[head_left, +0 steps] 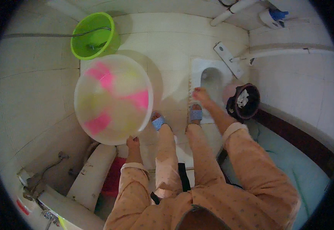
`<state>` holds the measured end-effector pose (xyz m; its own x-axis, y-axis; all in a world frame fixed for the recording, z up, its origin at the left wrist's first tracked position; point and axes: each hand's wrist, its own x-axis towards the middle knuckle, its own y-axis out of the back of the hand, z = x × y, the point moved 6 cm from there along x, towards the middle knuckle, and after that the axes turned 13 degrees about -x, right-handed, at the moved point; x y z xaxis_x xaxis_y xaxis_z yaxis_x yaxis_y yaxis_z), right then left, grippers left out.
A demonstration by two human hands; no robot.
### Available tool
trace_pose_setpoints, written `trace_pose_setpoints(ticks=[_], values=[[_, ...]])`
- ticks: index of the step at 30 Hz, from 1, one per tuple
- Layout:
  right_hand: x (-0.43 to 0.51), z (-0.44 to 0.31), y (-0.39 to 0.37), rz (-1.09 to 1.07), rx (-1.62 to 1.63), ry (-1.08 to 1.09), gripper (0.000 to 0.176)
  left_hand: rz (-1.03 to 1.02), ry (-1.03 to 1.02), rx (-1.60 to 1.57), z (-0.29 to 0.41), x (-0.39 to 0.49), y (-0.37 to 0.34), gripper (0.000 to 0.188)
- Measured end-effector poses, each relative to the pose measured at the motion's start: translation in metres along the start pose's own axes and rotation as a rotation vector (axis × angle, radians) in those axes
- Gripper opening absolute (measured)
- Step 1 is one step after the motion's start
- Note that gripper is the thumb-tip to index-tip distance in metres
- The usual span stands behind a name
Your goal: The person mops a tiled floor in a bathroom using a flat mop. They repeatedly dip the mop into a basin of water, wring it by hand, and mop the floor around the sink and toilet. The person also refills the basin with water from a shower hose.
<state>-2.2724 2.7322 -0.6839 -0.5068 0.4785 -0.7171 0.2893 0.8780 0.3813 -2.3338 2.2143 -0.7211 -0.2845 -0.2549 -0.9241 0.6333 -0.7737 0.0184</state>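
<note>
My left hand (133, 141) grips the near rim of a large round plastic basin (121, 100), whitish with pink and yellow-green patches. The basin stands in front of me on the left, raised or tilted; which of these I cannot tell. My right hand (200, 95) hangs over the near left edge of a white squat toilet (197, 74), with nothing visible in it; its fingers are blurred. Beyond the basin, a green plastic tub (113, 37) has a grey hose (46, 35) reaching into it.
A dark waste bin (252, 100) with crumpled white paper stands right of the toilet. A white board-like piece (227, 59) lies behind it near white pipes (282, 52). At the lower left are a white basin stand (93, 175) and a red plastic container (113, 178). Tiled walls surround the floor.
</note>
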Motion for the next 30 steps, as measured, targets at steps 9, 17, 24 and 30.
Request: trace_pose_setpoints(ticks=[9, 17, 24, 30], values=[[0.032, -0.033, 0.42, 0.578, -1.54, 0.449, 0.015, 0.258, 0.144, 0.0, -0.05, -0.015, -0.08, 0.031], [-0.088, -0.075, 0.7, 1.068, 0.24, 0.107, 0.024, -0.476, -0.176, 0.428, -0.023, -0.165, -0.295, 0.041], [-0.148, -0.182, 0.762, 0.983, 0.479, 0.233, 0.03, -1.115, -0.33, 0.773, -0.072, -0.404, -0.451, 0.027], [-0.182, -0.203, 0.71, 0.924, 0.585, 0.336, 0.03, -1.22, -0.467, 0.953, -0.071, -0.543, -0.482, 0.028]])
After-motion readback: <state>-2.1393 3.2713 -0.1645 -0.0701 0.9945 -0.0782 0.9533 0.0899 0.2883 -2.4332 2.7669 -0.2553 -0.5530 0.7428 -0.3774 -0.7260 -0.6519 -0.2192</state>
